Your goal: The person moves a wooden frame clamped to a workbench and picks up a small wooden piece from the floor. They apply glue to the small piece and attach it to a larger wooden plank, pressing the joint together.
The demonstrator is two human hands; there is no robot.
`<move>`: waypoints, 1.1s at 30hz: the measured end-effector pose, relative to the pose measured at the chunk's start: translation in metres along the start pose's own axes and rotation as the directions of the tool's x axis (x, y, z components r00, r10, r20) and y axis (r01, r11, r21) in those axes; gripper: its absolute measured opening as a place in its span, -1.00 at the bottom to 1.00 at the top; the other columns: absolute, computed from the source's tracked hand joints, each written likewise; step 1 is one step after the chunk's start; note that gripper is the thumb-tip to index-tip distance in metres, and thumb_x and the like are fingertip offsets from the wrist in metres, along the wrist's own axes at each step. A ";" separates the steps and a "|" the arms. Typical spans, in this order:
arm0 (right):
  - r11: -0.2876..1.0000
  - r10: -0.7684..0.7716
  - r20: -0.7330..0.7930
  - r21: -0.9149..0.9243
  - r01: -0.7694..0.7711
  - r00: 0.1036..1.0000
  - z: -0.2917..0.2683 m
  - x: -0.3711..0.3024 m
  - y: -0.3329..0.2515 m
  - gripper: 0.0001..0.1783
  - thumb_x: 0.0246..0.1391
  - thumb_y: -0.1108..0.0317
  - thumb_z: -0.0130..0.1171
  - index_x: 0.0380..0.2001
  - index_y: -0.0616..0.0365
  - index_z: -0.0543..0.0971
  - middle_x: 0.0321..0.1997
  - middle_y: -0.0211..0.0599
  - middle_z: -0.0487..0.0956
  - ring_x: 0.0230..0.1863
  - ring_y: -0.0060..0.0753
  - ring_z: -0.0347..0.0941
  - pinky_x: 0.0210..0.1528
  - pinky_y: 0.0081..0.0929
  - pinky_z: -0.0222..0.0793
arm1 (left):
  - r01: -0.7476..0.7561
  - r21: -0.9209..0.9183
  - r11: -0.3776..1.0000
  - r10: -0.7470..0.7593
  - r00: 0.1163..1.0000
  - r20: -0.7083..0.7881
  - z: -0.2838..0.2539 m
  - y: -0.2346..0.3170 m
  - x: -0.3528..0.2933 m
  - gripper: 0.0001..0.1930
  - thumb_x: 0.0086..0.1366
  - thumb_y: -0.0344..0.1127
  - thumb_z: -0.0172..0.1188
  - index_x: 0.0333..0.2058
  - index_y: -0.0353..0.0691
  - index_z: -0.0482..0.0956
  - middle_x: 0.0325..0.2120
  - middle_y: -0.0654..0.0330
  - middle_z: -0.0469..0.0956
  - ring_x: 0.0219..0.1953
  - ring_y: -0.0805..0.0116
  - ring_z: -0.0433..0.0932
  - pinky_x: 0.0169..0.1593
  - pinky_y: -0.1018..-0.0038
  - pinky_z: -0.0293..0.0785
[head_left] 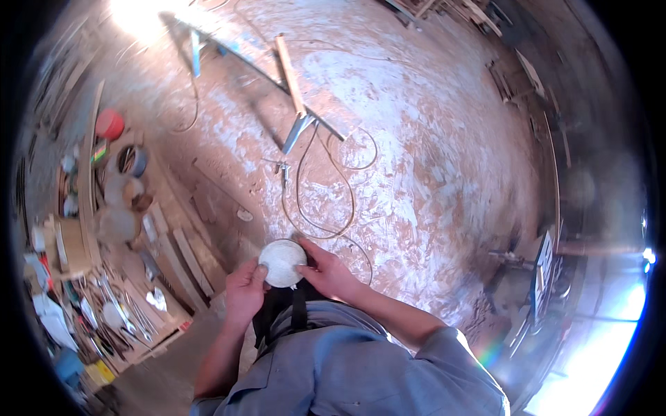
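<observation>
Between my two hands, in front of my waist, is a round, flat, whitish disc (282, 262), perhaps a sanding pad, though its exact kind does not show. My left hand (244, 286) grips its left edge, the thumb on the upper face. On the opposite side my right hand (329, 272) holds the rim, thumb also on top and fingers behind. A small pale tab sticks out at the disc's lower edge. Its underside is hidden. Below it a dark strap hangs against my grey clothing.
A wooden bench (139, 305) at the left carries wrenches and other hand tools. Behind these stand cans and a red container (109, 124). Ahead, a long board on trestle legs (297, 133) stands on the dusty floor, a looped hose (352, 201) beside it. Metal equipment (541, 277) is at right.
</observation>
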State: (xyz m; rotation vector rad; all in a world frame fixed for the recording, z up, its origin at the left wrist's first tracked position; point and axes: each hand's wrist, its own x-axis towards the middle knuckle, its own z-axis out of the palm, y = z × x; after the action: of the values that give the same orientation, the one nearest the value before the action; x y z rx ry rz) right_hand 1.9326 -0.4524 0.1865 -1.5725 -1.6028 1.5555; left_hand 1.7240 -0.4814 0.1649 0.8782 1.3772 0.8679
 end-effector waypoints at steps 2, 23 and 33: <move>0.998 -0.044 -0.104 0.040 0.049 0.994 -0.032 -0.002 0.003 -0.38 0.11 0.27 0.20 0.19 0.28 0.31 -0.14 0.04 0.56 -0.19 -0.18 0.55 -0.10 -0.36 0.45 | -0.054 0.110 0.993 0.044 0.995 0.086 0.025 0.022 0.025 -0.77 0.37 -0.29 0.06 -0.17 -0.32 0.58 -0.55 0.31 0.53 -0.61 0.62 0.44 -0.52 0.63 0.38; 0.544 0.225 -0.293 0.829 0.130 0.929 -0.567 0.196 0.067 -0.66 0.26 0.31 0.02 -0.02 0.33 0.51 -0.24 -0.30 0.61 -0.37 -0.55 0.53 -0.39 -0.59 0.53 | -0.188 -0.103 0.977 0.212 0.919 0.334 0.472 0.241 0.403 -0.77 0.45 -0.23 -0.02 -0.21 -0.27 0.50 -0.62 0.28 0.51 -0.63 0.60 0.44 -0.54 0.64 0.37; 0.779 0.217 -0.426 0.618 0.107 0.878 -0.775 0.362 0.056 -0.54 0.32 0.17 -0.04 0.05 0.39 0.43 -0.27 -0.10 0.62 -0.36 -0.43 0.57 -0.27 -0.44 0.55 | 0.176 -0.255 0.951 -0.055 0.905 0.421 0.577 0.337 0.650 -0.81 0.35 -0.29 0.15 -0.34 -0.32 0.51 -0.66 0.22 0.50 -0.64 0.53 0.46 -0.54 0.60 0.39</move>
State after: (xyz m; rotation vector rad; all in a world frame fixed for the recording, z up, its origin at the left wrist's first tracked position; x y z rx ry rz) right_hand 2.5222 0.1686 0.2235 -1.4533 -0.6589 1.3718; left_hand 2.3091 0.2441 0.1915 0.6944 0.8984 0.7176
